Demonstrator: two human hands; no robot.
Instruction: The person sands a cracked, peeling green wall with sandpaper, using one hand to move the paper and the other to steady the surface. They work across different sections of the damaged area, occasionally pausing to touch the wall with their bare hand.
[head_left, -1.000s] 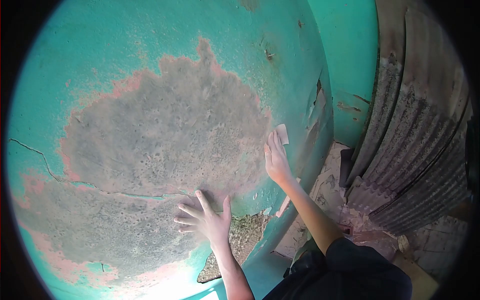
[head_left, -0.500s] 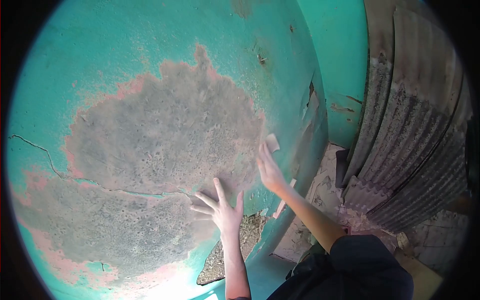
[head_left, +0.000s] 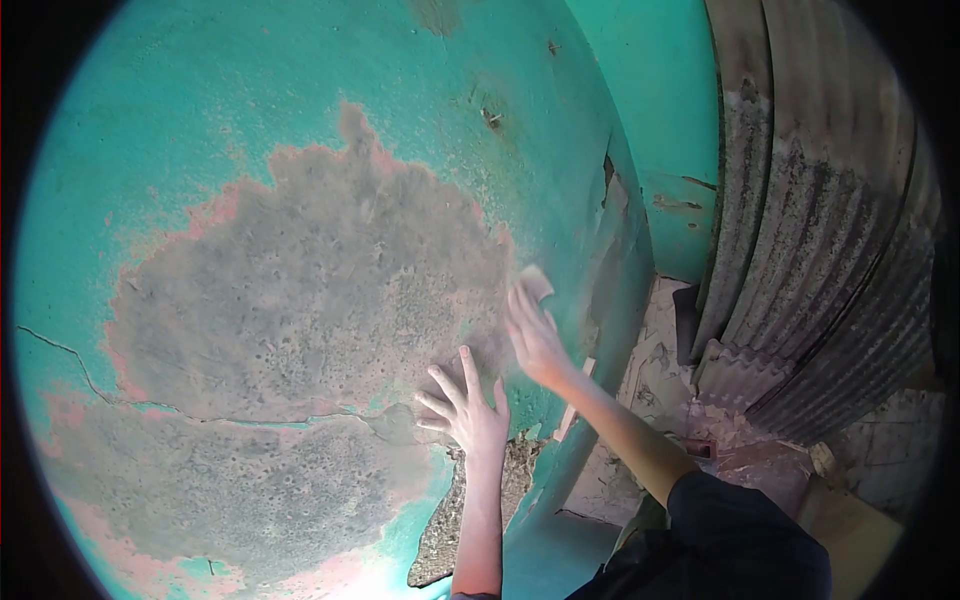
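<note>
My left hand (head_left: 472, 412) lies against the worn turquoise wall (head_left: 220, 90) with its fingers spread and holds nothing. It rests at the lower right of a large grey bare patch (head_left: 300, 280), right of a long crack (head_left: 240, 421). Farther right, my right hand (head_left: 536, 342) presses a small pale piece of sandpaper (head_left: 538, 284) to the wall at the patch's right edge. Its far end sticks out past my fingertips; the rest is hidden beneath them. Pale dust coats both hands.
Below my left hand, a broken gap in the plaster (head_left: 440, 535) shows rough material. Corrugated sheets (head_left: 820, 220) stand at the right. Debris (head_left: 655, 350) lies on the floor along the wall's foot. Paint peels near the wall's corner (head_left: 620, 200).
The view has shifted and tilted a little. My left hand has moved right and slightly up along the wall, closer to my right hand. The sandpaper stays under my right fingers.
</note>
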